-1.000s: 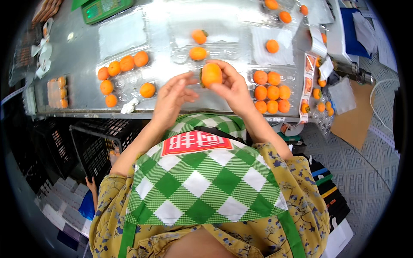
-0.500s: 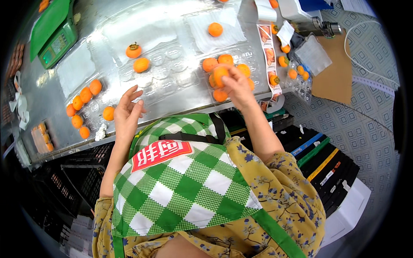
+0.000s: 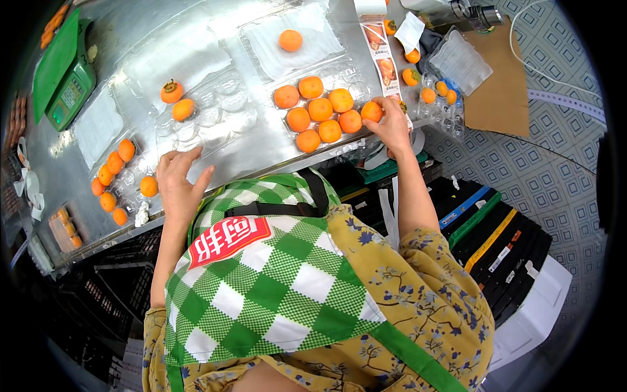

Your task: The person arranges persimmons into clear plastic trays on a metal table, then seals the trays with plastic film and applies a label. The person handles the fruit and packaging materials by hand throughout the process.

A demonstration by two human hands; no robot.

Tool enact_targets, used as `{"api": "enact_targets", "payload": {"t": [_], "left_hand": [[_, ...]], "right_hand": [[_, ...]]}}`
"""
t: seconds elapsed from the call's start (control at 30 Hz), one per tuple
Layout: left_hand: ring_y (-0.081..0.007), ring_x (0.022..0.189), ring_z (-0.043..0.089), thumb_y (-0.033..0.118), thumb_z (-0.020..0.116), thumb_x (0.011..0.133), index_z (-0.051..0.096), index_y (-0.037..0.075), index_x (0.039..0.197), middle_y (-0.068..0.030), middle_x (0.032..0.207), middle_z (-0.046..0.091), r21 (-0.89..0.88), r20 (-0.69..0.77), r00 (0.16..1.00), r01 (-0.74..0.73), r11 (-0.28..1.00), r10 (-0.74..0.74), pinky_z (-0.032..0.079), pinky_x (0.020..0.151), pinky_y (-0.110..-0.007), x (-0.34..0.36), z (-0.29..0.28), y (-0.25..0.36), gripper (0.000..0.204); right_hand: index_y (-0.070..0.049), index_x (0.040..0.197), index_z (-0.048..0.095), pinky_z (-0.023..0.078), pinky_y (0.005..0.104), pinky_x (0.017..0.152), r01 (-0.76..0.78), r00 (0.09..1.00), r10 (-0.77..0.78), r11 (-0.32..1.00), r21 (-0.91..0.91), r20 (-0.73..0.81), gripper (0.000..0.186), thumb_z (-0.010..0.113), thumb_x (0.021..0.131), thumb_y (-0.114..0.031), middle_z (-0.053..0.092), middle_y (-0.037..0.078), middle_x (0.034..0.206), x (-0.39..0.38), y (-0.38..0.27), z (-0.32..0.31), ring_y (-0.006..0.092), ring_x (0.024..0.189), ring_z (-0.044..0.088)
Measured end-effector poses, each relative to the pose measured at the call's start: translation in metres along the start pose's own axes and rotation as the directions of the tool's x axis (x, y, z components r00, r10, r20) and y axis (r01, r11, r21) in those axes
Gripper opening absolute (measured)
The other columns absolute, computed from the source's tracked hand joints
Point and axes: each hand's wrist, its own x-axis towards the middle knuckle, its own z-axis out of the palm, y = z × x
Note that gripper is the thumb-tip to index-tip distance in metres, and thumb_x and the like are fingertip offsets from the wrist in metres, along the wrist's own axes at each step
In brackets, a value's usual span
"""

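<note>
My right hand [image 3: 394, 127] has its fingers and thumb around an orange persimmon [image 3: 372, 112] at the right end of a clear plastic tray [image 3: 356, 85]. Several more persimmons [image 3: 320, 110] sit in rows in that tray, to the left of the hand. My left hand [image 3: 179, 181] is empty, thumb and fingers apart, over the table's near edge. To its left, several persimmons [image 3: 127, 149] rest in another clear tray, a single persimmon [image 3: 149, 186] closest to the hand. Beyond the left hand, two persimmons [image 3: 183, 110] lie by a clear tray with empty hollows [image 3: 219, 121].
A green scale [image 3: 68, 98] stands at the far left of the metal table [image 3: 232, 171]. A strip of picture labels [image 3: 386, 68] runs down the right side, beside loose persimmons [image 3: 411, 77] and cardboard [image 3: 493, 85]. Black crates [image 3: 114, 281] are below the table edge.
My right hand has moved from over the middle of the tray to its right end, and more persimmons now sit in the tray. My left hand stays empty. The view has shifted somewhat.
</note>
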Motion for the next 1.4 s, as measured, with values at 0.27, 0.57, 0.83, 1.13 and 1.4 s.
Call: {"api": "enact_targets", "payload": {"t": [0.27,0.57,0.83,1.13,1.4], "left_hand": [[-0.0317,0.105,0.054,0.011,0.073,0.069,0.064,0.002,0.101,-0.0130,0.100,0.063,-0.028,-0.019,0.999,-0.038,0.999,0.037,0.040,0.092,-0.042,-0.006,0.014,-0.004,0.034],[-0.0236,0.101,0.056,0.006,0.066,0.073,0.063,0.008,0.087,-0.0050,0.094,0.061,-0.019,-0.041,0.995,-0.093,0.995,0.093,0.037,0.099,-0.051,-0.020,0.018,-0.027,0.014],[-0.0206,0.101,0.057,0.006,0.064,0.074,0.063,0.009,0.085,-0.0024,0.094,0.061,-0.023,-0.028,0.991,-0.131,0.991,0.130,0.038,0.098,-0.050,-0.026,0.021,-0.031,0.011],[-0.0251,0.105,0.057,0.008,0.067,0.075,0.064,0.007,0.086,-0.0058,0.099,0.062,-0.143,-0.031,0.994,-0.108,0.984,0.105,0.038,0.097,-0.049,-0.035,0.018,-0.033,0.011],[-0.0172,0.103,0.058,0.008,0.063,0.085,0.056,0.002,0.119,-0.0103,0.106,0.060,-0.880,0.000,0.884,0.222,0.420,-0.467,0.048,0.085,-0.031,-0.025,0.013,-0.026,0.035]], "right_hand": [[-0.001,0.102,0.062,0.047,0.0383,0.081,-0.095,0.995,0.095,0.995,-0.007,0.025,0.048,0.080,0.065,-0.025,0.060,0.016,0.097,0.003,0.017,0.012,0.0316,0.093,0.059],[-0.001,0.108,0.060,0.048,0.0364,0.077,-0.001,0.998,-0.001,0.999,-0.036,-0.055,0.040,0.072,0.075,-0.019,0.060,0.015,0.099,0.019,-0.066,0.004,0.0284,0.086,0.060],[-0.001,0.102,0.060,0.048,0.0377,0.081,0.573,0.765,-0.636,0.742,0.348,0.096,0.041,0.075,0.072,-0.026,0.057,0.013,0.102,0.064,-0.251,0.132,0.0287,0.096,0.057],[-0.003,0.105,0.057,0.047,0.0388,0.082,0.520,0.779,-0.513,0.850,0.087,0.361,0.050,0.079,0.066,-0.026,0.057,0.011,0.099,0.074,-0.295,0.167,0.0291,0.097,0.054],[-0.006,0.113,0.050,0.047,0.0381,0.085,0.420,0.789,-0.601,0.676,0.605,0.124,0.056,0.077,0.064,-0.008,0.057,0.013,0.107,0.054,-0.282,0.133,0.0313,0.103,0.056]]}}
